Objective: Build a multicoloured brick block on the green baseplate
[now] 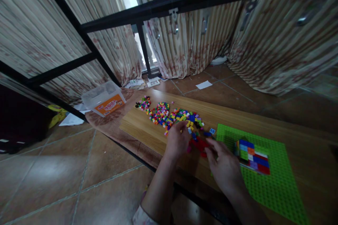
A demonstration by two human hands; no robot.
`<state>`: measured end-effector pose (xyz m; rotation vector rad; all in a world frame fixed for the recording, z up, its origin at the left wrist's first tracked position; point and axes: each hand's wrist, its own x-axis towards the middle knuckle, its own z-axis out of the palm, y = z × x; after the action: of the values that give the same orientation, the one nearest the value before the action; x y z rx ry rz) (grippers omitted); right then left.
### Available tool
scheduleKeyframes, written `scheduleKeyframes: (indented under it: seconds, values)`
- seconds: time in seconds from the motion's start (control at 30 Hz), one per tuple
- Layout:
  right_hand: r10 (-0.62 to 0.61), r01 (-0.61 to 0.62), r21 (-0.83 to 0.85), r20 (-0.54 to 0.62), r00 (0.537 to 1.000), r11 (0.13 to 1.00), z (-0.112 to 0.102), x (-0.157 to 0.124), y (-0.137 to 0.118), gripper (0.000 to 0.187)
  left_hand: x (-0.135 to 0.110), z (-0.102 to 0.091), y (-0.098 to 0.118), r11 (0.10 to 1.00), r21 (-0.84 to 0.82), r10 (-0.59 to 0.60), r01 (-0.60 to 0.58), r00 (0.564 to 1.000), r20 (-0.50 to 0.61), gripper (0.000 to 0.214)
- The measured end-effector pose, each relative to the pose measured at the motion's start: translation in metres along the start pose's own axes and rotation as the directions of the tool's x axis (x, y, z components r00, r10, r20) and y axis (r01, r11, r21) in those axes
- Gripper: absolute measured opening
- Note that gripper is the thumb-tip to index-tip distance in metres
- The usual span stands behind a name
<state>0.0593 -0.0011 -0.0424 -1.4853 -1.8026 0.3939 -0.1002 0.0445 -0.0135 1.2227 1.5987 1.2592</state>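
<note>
My left hand [178, 139] is over the near edge of a pile of small coloured toy bricks [182, 115], its fingers curled together; whatever is between them is hidden. My right hand [225, 164] has its thumb and forefinger at the side of a red toy-brick piece [200, 145], closed on its edge. Blur hides the exact shape of this piece. Dark blue bricks lie close by it. To the right of my right hand, a block of multicoloured bricks [252, 156] stands on a green studded baseplate [274, 182].
The bricks and baseplate lie on a long wooden board [137, 126]. A clear plastic box with an orange label [112, 104] stands at its far left, on a brown cloth [101, 123]. Papers [204, 84] lie on the tiled floor beyond, before striped curtains [182, 49] and a black metal frame.
</note>
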Motion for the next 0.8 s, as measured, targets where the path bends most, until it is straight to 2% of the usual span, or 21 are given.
scheduleKeyframes:
  seconds: [0.07,0.13,0.2,0.3,0.4,0.5,0.67,0.73,0.8]
  values:
    - [0.004,-0.004,0.002,0.012,1.000,1.000,-0.001,0.000,-0.001,0.030,0.011,-0.009,0.005,0.969,0.244,0.061,-0.037,0.994,-0.091,0.029]
    - [0.004,-0.004,0.007,0.027,1.000,1.000,-0.003,0.000,-0.001,0.030,0.024,-0.017,0.008,0.897,0.442,0.116,-0.029,0.979,-0.171,0.033]
    - [0.010,-0.010,0.019,0.036,0.999,1.000,-0.004,-0.001,-0.002,0.029,0.035,-0.024,0.006,0.796,0.604,0.181,-0.043,0.969,-0.170,0.035]
    - [0.019,-0.021,0.048,0.042,0.999,0.999,-0.007,-0.001,-0.002,0.028,0.045,-0.026,0.000,0.689,0.720,0.230,-0.085,0.967,-0.106,0.039]
    - [0.024,-0.027,0.077,0.044,0.999,0.997,-0.011,0.000,-0.004,0.027,0.047,-0.022,-0.008,0.677,0.727,0.245,-0.117,0.967,-0.073,0.038]
    - [0.014,-0.018,0.113,0.037,0.999,0.993,-0.014,-0.001,-0.005,0.026,0.048,-0.017,-0.012,0.695,0.712,0.238,-0.100,0.967,-0.096,0.035]
    - [-0.003,0.002,0.156,0.007,1.000,0.988,-0.018,-0.001,-0.006,0.024,0.048,-0.022,-0.003,0.729,0.681,0.232,-0.074,0.962,-0.144,0.033]
    - [0.004,-0.003,0.171,-0.008,1.000,0.985,-0.020,0.000,-0.008,0.024,0.043,-0.026,0.005,0.796,0.599,0.217,-0.086,0.965,-0.149,0.032]
    - [0.040,-0.035,0.206,-0.018,0.999,0.978,-0.022,0.000,-0.011,0.025,0.031,-0.027,0.014,0.904,0.403,0.193,-0.146,0.978,-0.079,0.032]
